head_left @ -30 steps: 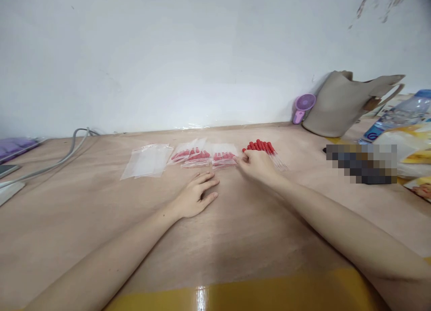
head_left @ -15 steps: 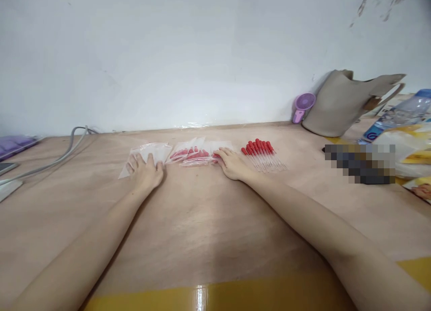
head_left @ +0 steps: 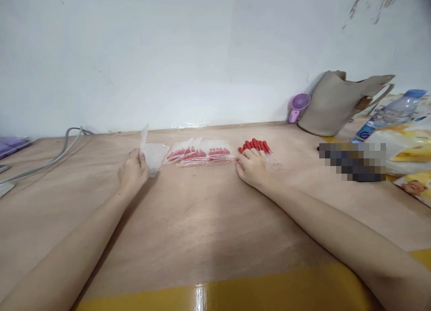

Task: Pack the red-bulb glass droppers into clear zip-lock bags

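My left hand (head_left: pixel 133 173) is closed on a clear empty plastic bag (head_left: pixel 144 138) and lifts it upright off the stack of empty bags (head_left: pixel 155 155). To the right lie several filled bags of red-topped droppers (head_left: pixel 202 154) in a row. My right hand (head_left: pixel 251 165) rests with fingers stretched over the near ends of a loose pile of red-topped droppers (head_left: pixel 257 146), touching them. Both forearms lie across the wooden table (head_left: pixel 202 212).
A beige bag (head_left: pixel 340 104) and a small purple fan (head_left: pixel 298 105) stand against the wall at the back right. A water bottle (head_left: pixel 390 113) and yellow-white packets (head_left: pixel 404 149) lie at the right edge. A grey cable (head_left: pixel 57 156) runs at the left. Yellow tape (head_left: pixel 235 293) lines the near edge.
My left hand moved left to the empty bags and picked one up. My right hand went to the filled bags, then back right onto the loose droppers.
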`<state>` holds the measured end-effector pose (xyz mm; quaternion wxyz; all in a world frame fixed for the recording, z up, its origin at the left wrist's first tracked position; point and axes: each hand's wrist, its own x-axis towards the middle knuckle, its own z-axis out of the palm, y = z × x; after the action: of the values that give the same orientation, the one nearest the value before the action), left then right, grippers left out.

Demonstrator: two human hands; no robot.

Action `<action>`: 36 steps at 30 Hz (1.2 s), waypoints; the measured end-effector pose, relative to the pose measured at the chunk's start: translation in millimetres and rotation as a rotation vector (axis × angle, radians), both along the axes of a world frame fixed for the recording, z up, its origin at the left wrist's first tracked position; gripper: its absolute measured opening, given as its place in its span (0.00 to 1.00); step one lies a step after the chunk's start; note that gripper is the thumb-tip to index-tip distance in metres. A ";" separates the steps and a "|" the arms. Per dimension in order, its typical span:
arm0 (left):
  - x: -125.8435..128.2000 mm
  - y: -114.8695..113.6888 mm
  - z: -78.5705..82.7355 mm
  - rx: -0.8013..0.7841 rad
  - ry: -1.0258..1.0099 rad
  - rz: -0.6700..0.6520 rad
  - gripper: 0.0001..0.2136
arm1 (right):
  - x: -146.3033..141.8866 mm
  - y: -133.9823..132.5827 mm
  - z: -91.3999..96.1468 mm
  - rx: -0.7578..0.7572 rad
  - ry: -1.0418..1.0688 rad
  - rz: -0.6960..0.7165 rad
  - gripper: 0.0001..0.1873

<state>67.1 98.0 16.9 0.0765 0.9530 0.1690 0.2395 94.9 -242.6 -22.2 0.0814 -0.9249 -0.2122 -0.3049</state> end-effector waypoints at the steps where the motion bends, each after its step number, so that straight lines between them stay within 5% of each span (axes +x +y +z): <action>1: -2.8 -8.9 1.9 0.012 -0.057 -0.070 0.19 | 3.9 -6.8 0.6 -0.008 0.006 -0.068 0.15; 2: -6.0 -19.0 3.1 0.029 -0.107 -0.189 0.19 | 8.3 -12.0 1.5 -0.009 0.019 -0.130 0.15; 6: -23.9 -62.1 -2.5 0.129 -0.132 -1.025 0.20 | 22.0 -16.5 6.2 -0.009 0.103 -0.271 0.16; 9: -37.3 -85.1 -14.5 0.151 0.090 -1.255 0.20 | 25.2 -10.4 9.0 -0.019 0.158 -0.318 0.18; 13: -44.0 -95.3 -24.8 0.125 0.313 -1.261 0.23 | 25.2 -2.7 11.7 -0.034 0.243 -0.357 0.17; 19: -44.0 -94.9 -24.2 0.064 0.351 -1.239 0.20 | 16.1 -5.4 26.5 0.055 0.323 -0.371 0.16; 22: -46.2 -96.3 -23.0 0.047 0.336 -1.210 0.18 | 10.2 -14.1 33.5 0.294 0.403 -0.219 0.13; 26: -45.7 -98.5 -21.3 -0.085 0.232 -1.202 0.17 | 0.1 -21.2 26.5 0.794 0.618 0.112 0.10; 29: -43.8 -98.3 -21.5 -0.115 0.171 -1.232 0.15 | -9.7 -20.7 14.0 1.095 0.679 0.246 0.25; 32: -43.6 -96.8 -22.6 -0.072 0.147 -1.252 0.14 | -17.4 -19.4 4.3 1.241 0.679 0.253 0.40; 36: -45.8 -96.5 -23.0 -0.099 0.119 -1.269 0.14 | -19.5 -18.9 -1.9 1.274 0.664 0.202 0.44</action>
<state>21.3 1.5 -6.1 0.2377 0.8746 -0.4136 0.0863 75.4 -261.5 -24.0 0.6924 -0.7175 -0.0418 -0.0634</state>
